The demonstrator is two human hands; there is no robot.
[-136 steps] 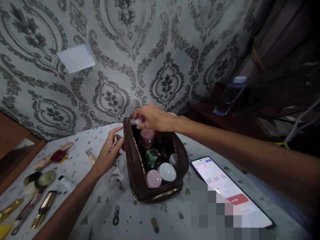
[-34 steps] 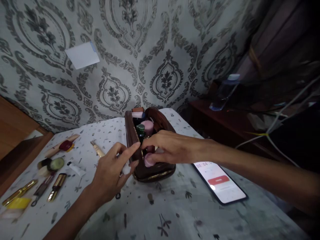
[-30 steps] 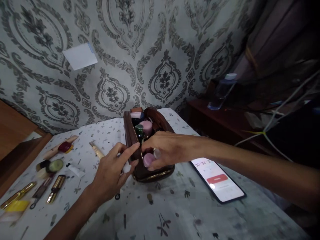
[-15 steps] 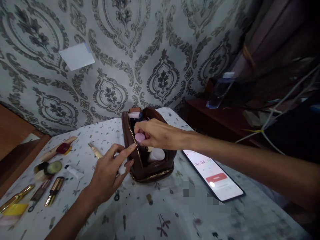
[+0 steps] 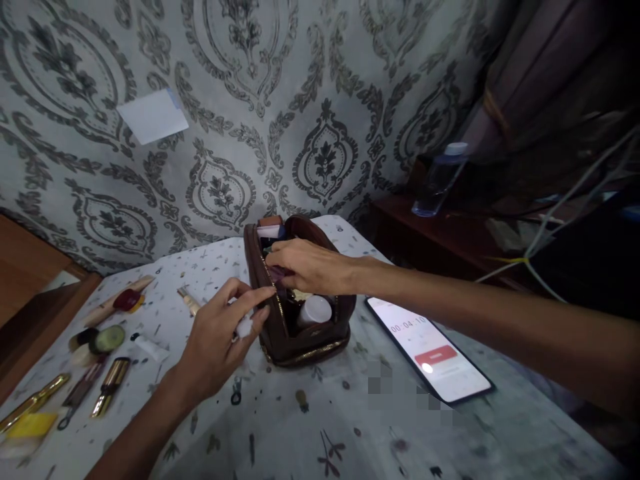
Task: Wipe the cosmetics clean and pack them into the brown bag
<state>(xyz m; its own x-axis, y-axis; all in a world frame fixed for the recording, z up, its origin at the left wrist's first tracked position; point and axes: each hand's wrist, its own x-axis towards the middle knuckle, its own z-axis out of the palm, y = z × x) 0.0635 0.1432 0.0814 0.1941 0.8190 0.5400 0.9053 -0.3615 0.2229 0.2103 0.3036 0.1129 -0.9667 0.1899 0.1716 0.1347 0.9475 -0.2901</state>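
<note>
White patterned cloth [image 5: 273,423] lies under an open brown bag [image 5: 257,267]; the right hand [image 5: 313,267] dips inside, fingers curled, though what they grasp, if anything, I cannot tell; the left hand [image 5: 213,340] steadies the bag's near edge, a small white item [image 5: 244,327] tucked in its fingers; a white jar [image 5: 316,311] sits at the bag's front end; handling the contents seems the step in hand; any next move calls for clearing the zip teeth.
</note>
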